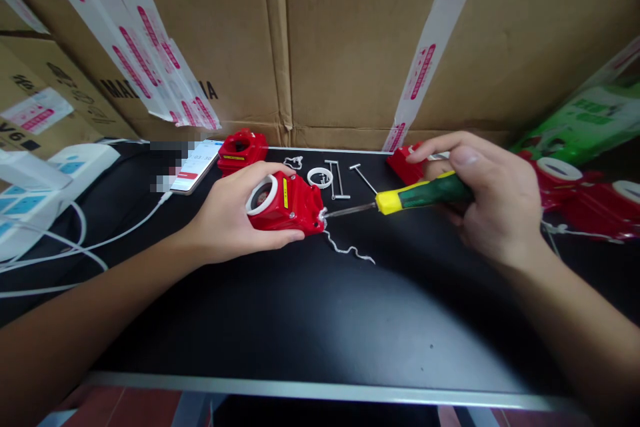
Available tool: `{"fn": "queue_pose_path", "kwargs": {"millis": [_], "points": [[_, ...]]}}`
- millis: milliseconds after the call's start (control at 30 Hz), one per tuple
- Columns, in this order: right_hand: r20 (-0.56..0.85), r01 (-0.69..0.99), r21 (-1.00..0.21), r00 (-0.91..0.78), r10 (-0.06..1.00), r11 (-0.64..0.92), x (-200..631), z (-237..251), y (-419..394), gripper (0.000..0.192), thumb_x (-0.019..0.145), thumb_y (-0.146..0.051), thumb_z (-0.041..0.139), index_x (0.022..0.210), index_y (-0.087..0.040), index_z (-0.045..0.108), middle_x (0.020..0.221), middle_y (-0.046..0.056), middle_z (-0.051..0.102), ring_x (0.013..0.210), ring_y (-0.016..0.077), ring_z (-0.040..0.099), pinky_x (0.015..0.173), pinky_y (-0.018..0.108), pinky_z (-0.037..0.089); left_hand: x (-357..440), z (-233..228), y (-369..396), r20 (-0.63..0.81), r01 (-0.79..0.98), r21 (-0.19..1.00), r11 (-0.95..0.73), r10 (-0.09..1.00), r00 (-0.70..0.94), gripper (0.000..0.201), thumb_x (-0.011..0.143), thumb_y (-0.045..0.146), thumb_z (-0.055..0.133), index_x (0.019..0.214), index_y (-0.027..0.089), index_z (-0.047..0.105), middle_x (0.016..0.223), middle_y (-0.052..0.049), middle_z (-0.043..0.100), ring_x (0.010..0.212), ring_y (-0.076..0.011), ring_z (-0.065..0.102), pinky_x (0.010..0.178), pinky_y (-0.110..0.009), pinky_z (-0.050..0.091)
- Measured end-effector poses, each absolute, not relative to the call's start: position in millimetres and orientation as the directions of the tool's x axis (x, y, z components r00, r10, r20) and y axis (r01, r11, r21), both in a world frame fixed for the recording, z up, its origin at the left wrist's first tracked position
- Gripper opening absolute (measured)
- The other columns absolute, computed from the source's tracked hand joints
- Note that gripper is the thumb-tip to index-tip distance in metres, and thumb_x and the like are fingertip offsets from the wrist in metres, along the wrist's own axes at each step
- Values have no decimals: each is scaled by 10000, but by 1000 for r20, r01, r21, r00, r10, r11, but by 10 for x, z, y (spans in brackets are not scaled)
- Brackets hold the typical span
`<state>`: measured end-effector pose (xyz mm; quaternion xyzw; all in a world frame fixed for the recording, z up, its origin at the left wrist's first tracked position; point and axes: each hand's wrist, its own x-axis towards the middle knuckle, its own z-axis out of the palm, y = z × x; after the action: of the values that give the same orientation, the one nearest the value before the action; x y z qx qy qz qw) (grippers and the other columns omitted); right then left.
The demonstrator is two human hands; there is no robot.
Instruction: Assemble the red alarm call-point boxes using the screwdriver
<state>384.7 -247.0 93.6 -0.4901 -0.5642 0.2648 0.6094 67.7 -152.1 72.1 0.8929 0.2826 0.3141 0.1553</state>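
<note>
My left hand (235,217) is wrapped round a red housing (300,200) that has a white ring, a dark round opening and a yellow label. It lies tilted on the black table. In my right hand (493,203) is a screwdriver (420,195) with a green and yellow handle, closed in the fingers. Its metal tip touches the right end of the housing, at a knot of white string (345,250). The loose end of the string trails onto the table. What the tip presses against inside the knot is too small to make out.
Behind the housing lie a white ring (320,178) holding small screws, metal T-shaped rods (340,180) and another red housing (243,152). A phone (197,167) and white power strip (75,180) are left. More red housings (595,210) sit right. Cardboard boxes (350,47) wall the back.
</note>
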Motion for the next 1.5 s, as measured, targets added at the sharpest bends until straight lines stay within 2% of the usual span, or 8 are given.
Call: {"fn": "queue_pose_path", "kwargs": {"millis": [300, 500, 733, 967, 1100, 1233, 1400, 1500], "points": [[587, 415, -782, 238, 774, 465, 3861, 874, -2477, 185, 1031, -360, 713, 1143, -248, 809, 879, 11, 668, 529, 95, 574, 433, 265, 426, 690, 721, -1532, 487, 419, 442, -793, 604, 631, 716, 761, 518, 944, 1342, 206, 662, 1346, -102, 782, 1231, -314, 766, 1101, -398, 618], [568, 496, -766, 226, 792, 408, 3847, 947, -2523, 370, 1102, -488, 590, 922, -244, 803, 577, -22, 501, 439, 100, 413, 401, 284, 261, 681, 711, -1525, 485, 423, 446, -789, 611, 626, 739, 757, 537, 953, 1345, 194, 668, 1345, -108, 781, 1234, -314, 762, 1094, -404, 621], [580, 512, -747, 190, 792, 424, 3890, 947, -2538, 225, 985, -326, 603, 939, -254, 811, 649, -5, 570, 504, 123, 436, 473, 319, 282, 681, 704, -1519, 486, 416, 450, -790, 608, 629, 733, 755, 535, 951, 1341, 196, 671, 1341, -111, 780, 1233, -324, 761, 1102, -425, 620], [602, 556, -725, 222, 767, 407, 3837, 956, -2538, 345, 1072, -441, 576, 912, -249, 813, 595, -18, 524, 487, 120, 411, 485, 325, 275, 693, 713, -1531, 484, 421, 454, -785, 614, 623, 732, 754, 545, 945, 1336, 194, 674, 1338, -112, 780, 1227, -328, 762, 1082, -422, 629], [574, 508, -757, 215, 790, 412, 3876, 958, -2517, 233, 957, -317, 590, 994, -225, 801, 671, -4, 591, 522, 142, 436, 502, 339, 278, 688, 716, -1529, 481, 425, 457, -781, 619, 620, 733, 751, 557, 944, 1333, 202, 674, 1329, -106, 782, 1214, -329, 764, 1090, -432, 625], [559, 397, -793, 173, 811, 461, 3885, 945, -2510, 373, 764, -239, 551, 1065, -198, 766, 642, -12, 562, 535, 167, 436, 515, 353, 257, 683, 718, -1526, 473, 429, 459, -778, 623, 623, 738, 746, 559, 947, 1334, 208, 674, 1330, -104, 780, 1204, -328, 765, 1092, -439, 624], [561, 471, -783, 250, 789, 407, 3855, 946, -2511, 348, 1039, -418, 523, 979, -204, 791, 630, -7, 560, 532, 150, 446, 500, 336, 272, 687, 716, -1528, 472, 429, 463, -775, 626, 621, 737, 750, 560, 944, 1336, 206, 669, 1332, -103, 777, 1206, -319, 762, 1098, -423, 616], [559, 539, -760, 258, 788, 363, 3862, 934, -2493, 253, 1049, -344, 578, 981, -225, 789, 679, -8, 578, 559, 136, 463, 513, 311, 310, 690, 717, -1531, 465, 433, 468, -770, 632, 620, 736, 747, 566, 944, 1332, 214, 669, 1325, -101, 779, 1204, -325, 760, 1092, -431, 619]]}}
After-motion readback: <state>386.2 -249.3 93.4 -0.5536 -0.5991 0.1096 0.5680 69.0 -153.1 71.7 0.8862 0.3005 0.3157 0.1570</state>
